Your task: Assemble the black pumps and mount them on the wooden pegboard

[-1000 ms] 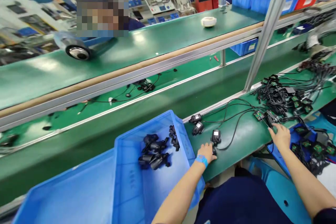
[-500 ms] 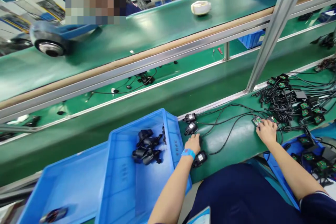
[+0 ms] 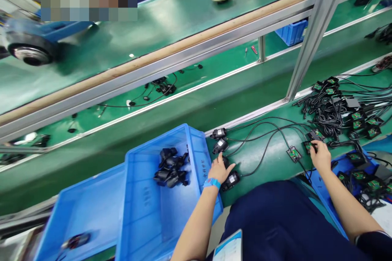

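Note:
My left hand [image 3: 219,169], with a blue band at the wrist, is spread over a black plastic housing [image 3: 226,162] that it partly hides. Two more labelled black housings, one [image 3: 219,145] just beyond it and one [image 3: 231,181] nearer me, lie beside the fingers. My right hand [image 3: 321,157] has its fingertips closed at the edge of a square black case with a green circuit board [image 3: 308,147]. To its left a cabled green circuit board [image 3: 294,153] lies uncovered on the green bench. Black cables [image 3: 266,155] run from the housings toward the boards.
A blue bin [image 3: 143,212] with several black parts stands left of my left hand. Farther left is another blue bin [image 3: 101,208]. A pile of cables and boards [image 3: 332,116] lies at right, above a blue crate [image 3: 324,195]. A metal post [image 3: 312,36] rises ahead.
My right hand has left one circuit board, now lying uncovered, and moved right to the square case. My left hand's fingers have spread over the housing. The camera view has shifted.

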A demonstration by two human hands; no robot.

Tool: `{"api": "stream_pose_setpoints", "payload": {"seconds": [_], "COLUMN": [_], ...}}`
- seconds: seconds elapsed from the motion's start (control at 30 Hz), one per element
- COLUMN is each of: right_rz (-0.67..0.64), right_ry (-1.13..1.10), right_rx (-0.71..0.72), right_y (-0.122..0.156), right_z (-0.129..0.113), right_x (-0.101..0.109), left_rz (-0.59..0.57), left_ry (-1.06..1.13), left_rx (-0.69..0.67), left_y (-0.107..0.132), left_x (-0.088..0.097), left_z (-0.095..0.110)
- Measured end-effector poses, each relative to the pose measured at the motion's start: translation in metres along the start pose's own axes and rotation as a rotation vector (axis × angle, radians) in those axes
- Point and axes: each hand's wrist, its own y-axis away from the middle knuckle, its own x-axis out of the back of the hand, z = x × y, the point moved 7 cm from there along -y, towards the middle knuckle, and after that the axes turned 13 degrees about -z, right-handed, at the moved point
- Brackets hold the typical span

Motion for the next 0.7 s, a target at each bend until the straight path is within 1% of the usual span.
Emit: {"api": "stream_pose_setpoints", "payload": {"seconds": [0.1, 0.17, 0.23, 0.3, 0.4, 0.5, 0.6, 0.7], "right_rz": [-0.050, -0.059, -0.061, -0.072, -0.111, -0.113, -0.117, -0.163], "right_ry": [-0.016, -0.004, 0.050, 0.169, 0.336, 0.335, 0.318, 0.267], "right_rx": [0.026, 0.030, 0.026, 0.011, -0.015, -0.031, -0.047, -0.038], "right_y": [-0.004, -0.001, 0.007, 0.018, 0.034, 0.043, 0.042, 0.039], "right_z": [0.006, 0.005, -0.003, -0.017, -0.040, -0.049, -0.043, -0.029], "right_x": [-0.006, -0.009, -0.012, -0.017, -0.030, -0.039, -0.041, -0.040], "left_rz": [0.056, 0.071, 0.028, -0.030, -0.049, -0.030, -0.063, -0.175], "left_ry": [-0.037, -0.105, -0.171, -0.239, -0.308, -0.331, -0.333, -0.341], "left_rx": [-0.015, -0.027, -0.048, -0.045, 0.003, -0.016, -0.081, -0.102], "left_y": [0.016, 0.027, 0.033, 0.034, 0.031, 0.023, 0.012, -0.001], "left_x": [0.002, 0.001, -0.007, -0.016, -0.021, -0.011, 0.003, 0.006], "left_z": [0.006, 0.012, 0.019, 0.025, 0.028, 0.032, 0.033, 0.029]}}
